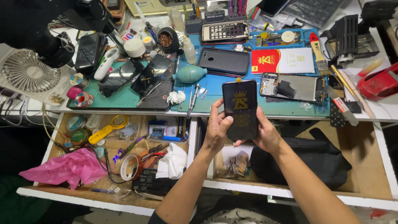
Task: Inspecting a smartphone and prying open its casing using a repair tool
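Your left hand (217, 130) and your right hand (265, 135) both grip a black phone (239, 110), held upright over the front edge of the counter (373, 110), above the gap between two open drawers. Your left hand curls around the phone's left edge, with the thumb laid on the lower part of the glass and the fingers tucked behind it. Your right hand cups the lower right edge, fingers wrapped behind and the thumb along the side. Neither hand is spread; each is closed on the phone.

The phone is a dark, glossy slab with rounded corners. On its face sits a gold crown-and-letters emblem, and a fainter gold patch lies below it. A small yellowish tab sticks up at the top edge.

Just behind the phone, on the blue mat (215, 89), lie a dark phone back cover (224, 61), a teal rubber air blower (189, 74) and an opened phone (291, 87) with its insides showing. A red and white packet (282, 61) lies beyond that. To the left, a green mat (124, 99) carries more dark phone parts. A small white fan (27, 74) stands at the far left.

In the left drawer (54, 143) you have a pink plastic bag (62, 168), a yellow tool (108, 127) and a crumpled white cloth (173, 162). In the right drawer (383, 157) sits a black pouch (319, 159), just beside your right wrist.
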